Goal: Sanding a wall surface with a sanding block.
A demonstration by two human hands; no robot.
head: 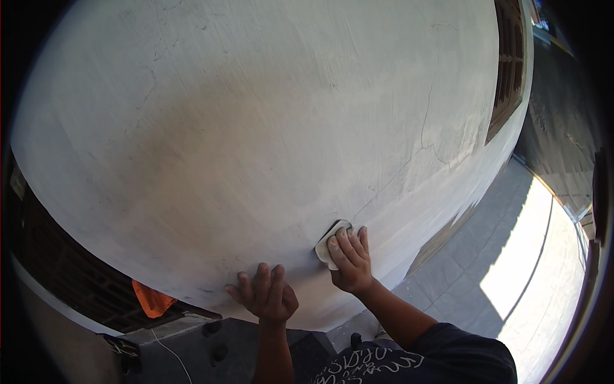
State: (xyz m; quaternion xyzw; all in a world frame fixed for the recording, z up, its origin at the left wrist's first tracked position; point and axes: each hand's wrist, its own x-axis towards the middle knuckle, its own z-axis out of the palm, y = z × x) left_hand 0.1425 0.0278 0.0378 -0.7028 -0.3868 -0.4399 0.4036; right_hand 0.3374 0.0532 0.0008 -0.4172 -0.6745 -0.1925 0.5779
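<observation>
My right hand (352, 261) presses a sheet of sandpaper (331, 242), pale on its back and dark along one edge, against a white plastered wall (268, 144). Its fingers lie spread across the sheet. To the left and slightly lower, my left hand (269, 294) is raised in front of the wall with its fingers apart and nothing in them. Whether those fingertips touch the plaster I cannot tell. Fine scratches and streaks mark the wall's surface, and a thin crack (424, 129) runs down its right part toward the sandpaper.
A brown wooden window frame (509, 72) is set in the wall at upper right. At lower left, an orange cloth (151, 298) hangs by a dark slatted opening (72, 269), with a white cord (172, 353) below. Partly sunlit grey floor tiles (460, 269) extend to the right.
</observation>
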